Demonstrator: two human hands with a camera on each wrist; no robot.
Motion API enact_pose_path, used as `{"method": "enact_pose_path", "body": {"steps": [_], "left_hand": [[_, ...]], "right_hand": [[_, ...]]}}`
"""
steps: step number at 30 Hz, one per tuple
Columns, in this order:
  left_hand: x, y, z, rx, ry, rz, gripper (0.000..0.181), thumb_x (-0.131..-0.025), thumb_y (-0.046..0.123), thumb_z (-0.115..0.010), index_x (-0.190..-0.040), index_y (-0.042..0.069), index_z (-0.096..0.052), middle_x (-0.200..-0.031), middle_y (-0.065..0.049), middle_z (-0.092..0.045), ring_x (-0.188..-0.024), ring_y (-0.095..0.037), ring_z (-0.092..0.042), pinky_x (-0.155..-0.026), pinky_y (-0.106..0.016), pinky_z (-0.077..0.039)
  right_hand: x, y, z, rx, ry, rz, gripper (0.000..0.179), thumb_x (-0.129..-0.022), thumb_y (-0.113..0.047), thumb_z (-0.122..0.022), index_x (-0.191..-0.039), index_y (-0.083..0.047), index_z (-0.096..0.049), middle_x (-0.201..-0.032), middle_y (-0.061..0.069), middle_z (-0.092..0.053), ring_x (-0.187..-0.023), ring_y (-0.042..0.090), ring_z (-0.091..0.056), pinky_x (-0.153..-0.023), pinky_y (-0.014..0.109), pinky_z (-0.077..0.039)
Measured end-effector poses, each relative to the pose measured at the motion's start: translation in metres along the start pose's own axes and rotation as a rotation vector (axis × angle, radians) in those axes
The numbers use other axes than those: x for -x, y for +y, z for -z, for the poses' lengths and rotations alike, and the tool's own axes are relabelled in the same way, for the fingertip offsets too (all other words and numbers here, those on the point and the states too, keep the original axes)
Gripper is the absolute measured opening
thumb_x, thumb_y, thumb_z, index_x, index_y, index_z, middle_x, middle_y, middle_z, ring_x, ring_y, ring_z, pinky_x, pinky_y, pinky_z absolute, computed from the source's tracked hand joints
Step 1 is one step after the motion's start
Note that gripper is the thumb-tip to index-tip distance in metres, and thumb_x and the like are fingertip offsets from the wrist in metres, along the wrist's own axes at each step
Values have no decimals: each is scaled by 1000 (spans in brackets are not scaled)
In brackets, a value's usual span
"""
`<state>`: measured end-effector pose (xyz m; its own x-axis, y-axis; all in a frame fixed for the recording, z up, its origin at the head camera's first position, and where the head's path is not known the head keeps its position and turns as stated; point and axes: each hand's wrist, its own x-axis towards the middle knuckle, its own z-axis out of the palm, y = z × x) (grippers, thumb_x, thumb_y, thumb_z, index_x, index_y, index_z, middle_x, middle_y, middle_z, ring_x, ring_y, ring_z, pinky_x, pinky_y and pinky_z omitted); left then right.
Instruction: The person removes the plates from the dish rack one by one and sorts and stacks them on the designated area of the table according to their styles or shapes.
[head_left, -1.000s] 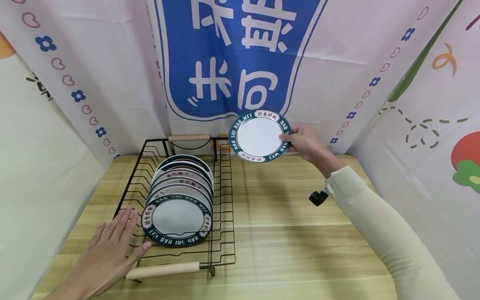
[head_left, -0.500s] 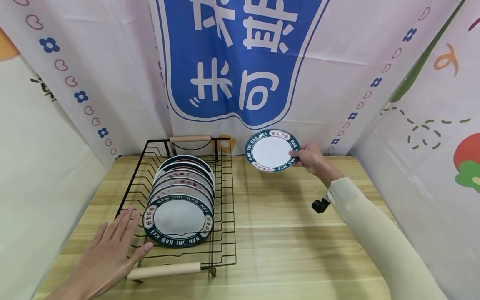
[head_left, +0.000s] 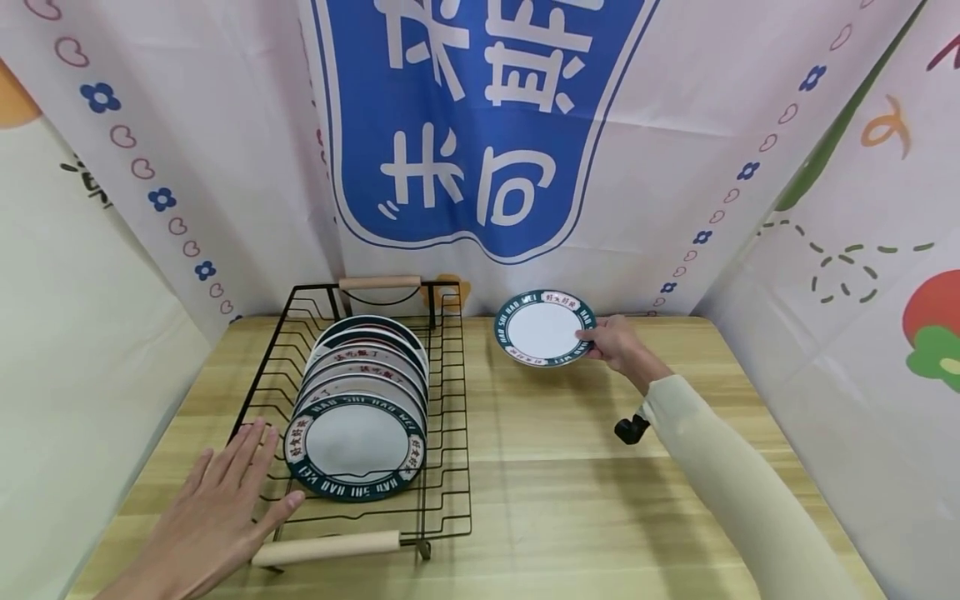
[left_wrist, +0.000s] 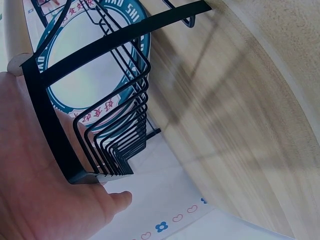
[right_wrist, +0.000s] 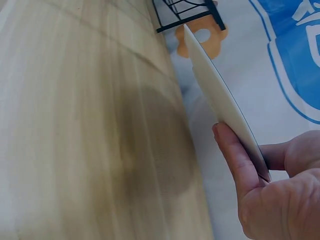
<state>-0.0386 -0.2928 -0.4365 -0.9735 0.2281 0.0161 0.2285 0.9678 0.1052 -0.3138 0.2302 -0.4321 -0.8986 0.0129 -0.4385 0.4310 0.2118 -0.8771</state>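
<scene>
My right hand [head_left: 618, 343] pinches the right rim of a white plate [head_left: 543, 329] with a green lettered border, thumb on top. In the right wrist view, the fingers [right_wrist: 232, 150] lie under the plate [right_wrist: 217, 92], which is tilted above the table. A black wire dish rack [left_wrist: 52, 125] stands to the left. Several plates stand in a row inside it, the front plate [head_left: 360, 442] showing the same green border. Fingers straight, my left hand [head_left: 217, 508] rests against the rack's front left corner; the left wrist view shows the palm against the black frame.
Wooden handles sit at the rack's near end [head_left: 326, 547] and far end [head_left: 380, 282]. The wood-grain table [head_left: 540, 467] extends right of the rack. A printed cloth [head_left: 622, 200] hangs behind, with cloth walls on both sides.
My right hand has lowered the plate toward the back of the table and shifted it right, away from the rack. My left hand and the rack stay in place.
</scene>
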Motion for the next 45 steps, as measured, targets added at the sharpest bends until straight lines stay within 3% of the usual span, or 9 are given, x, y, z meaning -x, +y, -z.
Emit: {"method": "enact_pose_path", "body": {"steps": [3,9,19,27,31,37,45], "left_hand": [[2,0,-1,4,-6,5,94,-108,58,-50,-169,-1,-10,-176,-25,-4,-164,-40,1,-120,-36,31],[0,-1,-1,-10,14,-5,94,-108,57,-51,-168,-2,-10,-176,-24,-3,-163,-32,13,-121,-38,30],[2,1,0,0,-13,0,94,-108,57,-51,-169,0,-8,-176,-25,-5,-164,-38,4,-119,-35,31],[5,1,-3,-14,10,3,93,-108,57,-50,-170,4,-5,-177,-22,-3,-160,-20,24,-120,-34,30],[3,0,-2,-11,5,11,93,-108,57,-50,-170,5,-5,-177,-22,-3,-163,-28,18,-119,-34,31],[2,1,-2,4,-9,21,94,-107,58,-51,-170,4,-6,-176,-24,-5,-163,-42,-5,-118,-34,32],[3,1,-2,3,5,16,95,-107,58,-52,-169,2,-8,-176,-24,-6,-163,-42,-7,-119,-35,31]], "right_hand": [[-1,8,-5,10,4,-10,34,-104,-1,-64,-133,16,-58,-76,7,-73,-59,11,-65,-54,19,-56],[-5,17,-12,20,7,1,33,-103,-1,-66,-130,16,-59,-77,7,-72,-60,12,-66,-64,25,-62],[-10,28,-24,40,10,-28,30,-103,-2,-66,-128,15,-62,-80,10,-72,-62,13,-68,-73,31,-65],[-13,38,-33,31,-2,-40,30,-105,-2,-64,-129,15,-60,-83,12,-72,-64,13,-69,-70,28,-64],[-14,39,-35,39,4,-38,28,-105,-3,-63,-128,14,-60,-83,12,-73,-63,13,-69,-67,26,-63],[-15,42,-38,41,10,-35,30,-105,-4,-64,-129,14,-60,-84,12,-73,-62,12,-68,-66,25,-63],[-21,47,-44,204,102,-51,30,-104,-10,-68,-125,11,-64,-80,9,-70,-56,12,-62,-55,21,-56]]}}
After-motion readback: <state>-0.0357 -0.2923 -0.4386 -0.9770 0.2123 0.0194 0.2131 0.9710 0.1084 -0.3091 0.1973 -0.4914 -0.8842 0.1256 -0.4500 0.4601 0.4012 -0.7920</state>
